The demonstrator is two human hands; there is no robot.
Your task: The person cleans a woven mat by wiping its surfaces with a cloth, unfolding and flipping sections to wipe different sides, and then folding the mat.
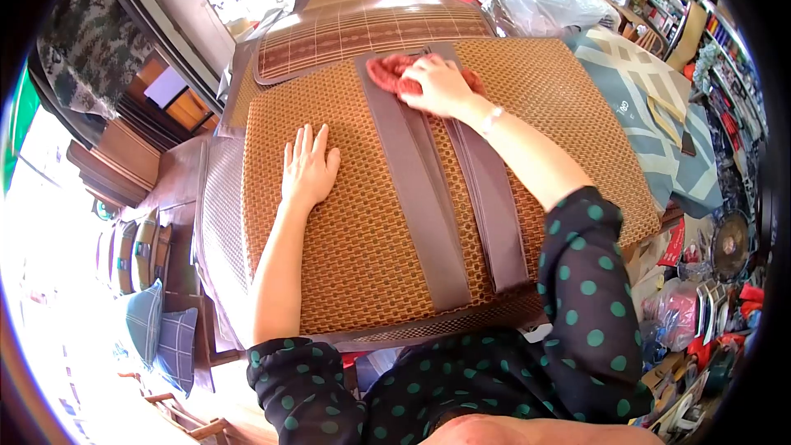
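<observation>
My right grip (437, 85) holds crumpled red cloth (384, 76), seemingly wiping near the brown woven mat's (350, 222) far edge. Flat left hand (308, 177) should brace next.

Right hand (435, 86) grips bunched red cloth (384, 74) against woven mat (342, 231), near its far edge, by brown strips (416, 198). Left hand (310, 173) flat on mat, fingers slightly spread. Blue-grey patterned fabric (696, 169) to mat's right; clear plastic bag (548, 0) beyond, upper right.

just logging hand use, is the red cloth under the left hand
No, the red cloth is under the right hand, while the left hand lies flat on the woven mat.
</observation>
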